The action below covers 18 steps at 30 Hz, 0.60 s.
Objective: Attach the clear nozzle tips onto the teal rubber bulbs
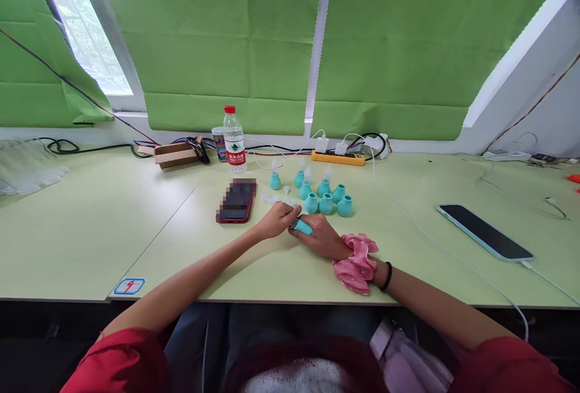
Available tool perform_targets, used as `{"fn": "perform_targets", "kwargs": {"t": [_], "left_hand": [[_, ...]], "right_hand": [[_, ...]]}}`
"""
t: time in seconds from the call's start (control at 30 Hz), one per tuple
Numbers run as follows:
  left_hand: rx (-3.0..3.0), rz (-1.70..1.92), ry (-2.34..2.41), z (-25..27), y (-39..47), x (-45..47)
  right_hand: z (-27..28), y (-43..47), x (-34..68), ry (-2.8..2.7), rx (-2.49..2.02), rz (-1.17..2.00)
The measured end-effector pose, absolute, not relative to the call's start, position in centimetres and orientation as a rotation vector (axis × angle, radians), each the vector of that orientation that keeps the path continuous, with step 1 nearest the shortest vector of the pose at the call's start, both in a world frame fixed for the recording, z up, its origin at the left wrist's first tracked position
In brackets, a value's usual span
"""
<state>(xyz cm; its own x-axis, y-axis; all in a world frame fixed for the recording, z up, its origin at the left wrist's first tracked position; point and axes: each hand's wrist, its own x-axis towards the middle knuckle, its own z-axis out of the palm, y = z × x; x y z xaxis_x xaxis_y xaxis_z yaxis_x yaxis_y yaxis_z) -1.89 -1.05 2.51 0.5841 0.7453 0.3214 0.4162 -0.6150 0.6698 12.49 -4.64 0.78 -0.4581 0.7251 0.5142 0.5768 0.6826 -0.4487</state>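
My right hand point(321, 237), with a pink scrunchie point(356, 263) and a black band at the wrist, is wrapped round a teal squeeze bulb point(302, 227). My left hand point(277, 221) is closed in a pinch at the bulb's end; what its fingertips hold is too small to make out. Just beyond my hands stand several more teal bulbs. Some have a clear pointed tip on top, like the bulb at the left point(275, 181); others, like the one at the right point(345, 206), show an open mouth. Small translucent tips point(286, 190) lie loose beside my left hand.
A red-edged phone point(237, 201) lies left of the bulbs, near a red-capped water bottle point(234, 142). Behind are an orange power strip point(338, 158) with chargers and an open cardboard box point(177, 155). A charging phone point(484, 232) and its cable lie at the right.
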Motion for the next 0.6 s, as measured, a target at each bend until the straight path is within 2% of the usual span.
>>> {"fn": "perform_targets", "kwargs": {"t": [0.43,0.6], "left_hand": [[1.848,0.759,0.758,2.38,-0.72,-1.75],[1.645,0.739,0.719,2.49,-0.37,-1.86]], "right_hand": [[1.02,-4.71,12.41,-2.235,-0.916,0.134],[0.89,-4.48,12.85,-2.292,-0.835,-0.064]]}}
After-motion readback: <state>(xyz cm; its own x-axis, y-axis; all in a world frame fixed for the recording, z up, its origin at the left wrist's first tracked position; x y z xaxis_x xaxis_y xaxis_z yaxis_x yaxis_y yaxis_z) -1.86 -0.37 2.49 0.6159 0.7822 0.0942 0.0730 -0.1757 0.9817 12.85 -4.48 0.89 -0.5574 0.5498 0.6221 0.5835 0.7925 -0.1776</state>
